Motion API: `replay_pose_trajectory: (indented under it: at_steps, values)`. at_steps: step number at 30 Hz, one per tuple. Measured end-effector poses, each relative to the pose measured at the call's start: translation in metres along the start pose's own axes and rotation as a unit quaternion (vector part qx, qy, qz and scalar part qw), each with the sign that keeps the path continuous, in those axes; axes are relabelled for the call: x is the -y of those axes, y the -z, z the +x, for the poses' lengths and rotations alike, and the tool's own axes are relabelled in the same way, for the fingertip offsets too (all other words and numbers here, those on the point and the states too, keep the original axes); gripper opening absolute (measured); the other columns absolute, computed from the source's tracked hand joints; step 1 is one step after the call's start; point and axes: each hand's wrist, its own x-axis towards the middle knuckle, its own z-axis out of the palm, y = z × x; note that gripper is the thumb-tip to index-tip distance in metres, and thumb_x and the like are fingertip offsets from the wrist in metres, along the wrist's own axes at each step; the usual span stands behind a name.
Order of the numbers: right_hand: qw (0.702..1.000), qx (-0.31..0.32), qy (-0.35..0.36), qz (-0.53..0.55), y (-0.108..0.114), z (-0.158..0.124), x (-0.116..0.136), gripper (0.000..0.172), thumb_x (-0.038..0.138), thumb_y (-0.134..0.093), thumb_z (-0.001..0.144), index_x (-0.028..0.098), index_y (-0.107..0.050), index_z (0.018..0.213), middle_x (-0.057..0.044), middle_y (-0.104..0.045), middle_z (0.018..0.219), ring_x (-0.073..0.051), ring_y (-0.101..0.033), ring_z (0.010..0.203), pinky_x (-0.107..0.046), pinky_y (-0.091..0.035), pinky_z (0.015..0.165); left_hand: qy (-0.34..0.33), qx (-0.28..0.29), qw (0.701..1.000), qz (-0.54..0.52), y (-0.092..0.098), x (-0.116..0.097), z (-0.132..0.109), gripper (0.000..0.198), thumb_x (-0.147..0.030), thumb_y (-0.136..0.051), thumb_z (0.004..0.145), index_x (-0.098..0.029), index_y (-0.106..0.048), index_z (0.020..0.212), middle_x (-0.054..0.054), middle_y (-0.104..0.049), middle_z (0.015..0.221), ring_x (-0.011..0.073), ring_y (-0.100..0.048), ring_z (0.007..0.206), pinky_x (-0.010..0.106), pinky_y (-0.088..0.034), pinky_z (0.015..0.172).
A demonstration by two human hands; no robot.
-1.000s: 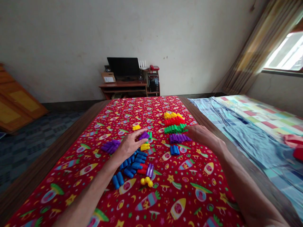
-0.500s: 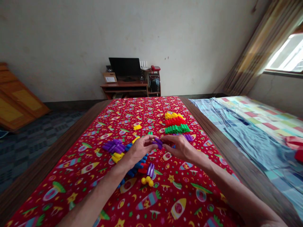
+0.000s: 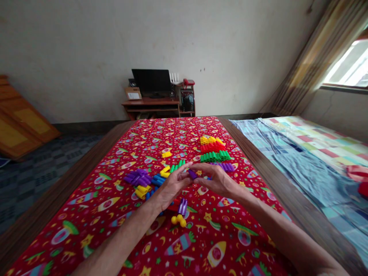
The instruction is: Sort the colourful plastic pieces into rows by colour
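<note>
Between my two hands is a small purple piece [image 3: 192, 174]. My left hand [image 3: 175, 183] has its fingers closed on the piece from the left, and my right hand [image 3: 215, 177] grips it from the right. Left of my left hand lies a purple pile [image 3: 138, 177], with yellow pieces [image 3: 142, 191] and blue pieces [image 3: 158, 180] beside it. Rows of yellow [image 3: 212, 140], red [image 3: 212, 147], green [image 3: 215, 156] and purple pieces [image 3: 227, 167] lie beyond my right hand. Nearer me are a purple piece [image 3: 183, 206] and a yellow piece [image 3: 178, 220].
A red patterned cloth [image 3: 120, 245] covers the table, whose brown edge [image 3: 258, 165] shows at the right. One yellow piece [image 3: 166, 154] lies apart. Green pieces [image 3: 177, 166] sit behind my left hand. A bed [image 3: 310, 161] stands at the right, a monitor [image 3: 152, 82] by the wall.
Both hands have closed in around the purple piece, which has turned and is now more hidden. My left hand has shifted slightly, showing more of the green and yellow pieces behind it.
</note>
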Motion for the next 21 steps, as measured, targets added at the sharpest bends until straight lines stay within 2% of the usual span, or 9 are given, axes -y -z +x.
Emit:
replay_pose_trajectory:
  at_steps: [4, 6, 10, 12, 14, 17, 19, 21]
  values:
    - [0.995, 0.068, 0.007, 0.073, 0.005, 0.001, 0.002, 0.033, 0.022, -0.058, 0.090, 0.019, -0.063, 0.122, -0.006, -0.068, 0.117, -0.020, -0.064, 0.103, -0.029, -0.049, 0.087, 0.005, 0.004, 1.000, -0.012, -0.004, 0.002, 0.000, 0.080, -0.034, -0.089, 0.060, -0.021, -0.057, 0.132, 0.004, -0.074, 0.093, 0.0150, -0.066, 0.083, 0.025, -0.048, 0.081]
    - [0.991, 0.091, -0.008, 0.095, 0.007, 0.001, 0.001, 0.030, 0.023, -0.060, 0.088, 0.019, -0.064, 0.118, -0.006, -0.068, 0.115, -0.018, -0.064, 0.098, -0.028, -0.050, 0.082, 0.010, 0.012, 1.000, -0.001, -0.007, 0.003, -0.001, 0.081, -0.034, -0.089, 0.059, -0.021, -0.056, 0.132, 0.004, -0.073, 0.094, 0.0148, -0.065, 0.081, 0.024, -0.048, 0.077]
    - [0.992, 0.092, -0.069, 0.058, 0.011, 0.001, -0.003, 0.023, 0.020, -0.067, 0.079, 0.017, -0.066, 0.102, -0.001, -0.070, 0.089, -0.011, -0.059, 0.069, -0.022, -0.046, 0.064, 0.014, 0.012, 0.998, 0.068, -0.009, 0.004, -0.003, 0.078, -0.038, -0.085, 0.064, -0.019, -0.053, 0.132, 0.004, -0.073, 0.091, 0.0160, -0.066, 0.079, 0.025, -0.049, 0.073]
    - [0.992, 0.088, -0.085, 0.027, 0.016, 0.002, -0.007, 0.023, 0.018, -0.067, 0.076, 0.017, -0.066, 0.099, 0.002, -0.067, 0.078, -0.010, -0.055, 0.062, -0.022, -0.044, 0.060, 0.010, 0.005, 0.993, 0.117, -0.006, 0.003, -0.003, 0.071, -0.040, -0.079, 0.070, -0.018, -0.052, 0.132, 0.004, -0.073, 0.088, 0.0166, -0.067, 0.078, 0.027, -0.050, 0.075]
    - [0.995, 0.054, -0.078, -0.010, 0.029, 0.001, -0.013, 0.023, 0.017, -0.066, 0.075, 0.018, -0.066, 0.098, 0.001, -0.067, 0.081, -0.010, -0.056, 0.065, -0.022, -0.044, 0.062, -0.013, -0.005, 0.983, 0.181, 0.001, -0.002, 0.000, 0.067, -0.040, -0.074, 0.074, -0.018, -0.051, 0.133, 0.003, -0.072, 0.085, 0.0165, -0.067, 0.076, 0.028, -0.051, 0.073]
    - [0.989, -0.018, -0.088, -0.114, 0.060, -0.002, -0.026, 0.023, 0.015, -0.064, 0.074, 0.018, -0.066, 0.096, -0.001, -0.068, 0.088, -0.012, -0.058, 0.071, -0.024, -0.044, 0.066, -0.092, -0.031, 0.949, 0.299, 0.018, -0.020, 0.005, 0.063, -0.042, -0.066, 0.078, -0.016, -0.050, 0.133, 0.004, -0.073, 0.085, 0.0171, -0.067, 0.074, 0.028, -0.051, 0.071]
    - [0.973, -0.029, -0.125, -0.194, 0.082, -0.007, -0.036, 0.024, 0.015, -0.064, 0.072, 0.018, -0.068, 0.096, 0.000, -0.067, 0.081, -0.012, -0.056, 0.066, -0.024, -0.042, 0.062, -0.139, -0.059, 0.923, 0.355, 0.032, -0.036, 0.006, 0.060, -0.045, -0.061, 0.080, -0.014, -0.052, 0.130, 0.005, -0.073, 0.087, 0.0186, -0.068, 0.078, 0.029, -0.052, 0.074]
    - [0.956, -0.008, -0.155, -0.249, 0.098, -0.012, -0.045, 0.023, 0.014, -0.065, 0.072, 0.017, -0.069, 0.094, 0.001, -0.065, 0.073, -0.011, -0.054, 0.061, -0.023, -0.040, 0.060, -0.166, -0.098, 0.899, 0.393, 0.049, -0.053, 0.006, 0.058, -0.048, -0.057, 0.081, -0.013, -0.055, 0.127, 0.007, -0.074, 0.088, 0.0200, -0.069, 0.080, 0.030, -0.053, 0.077]
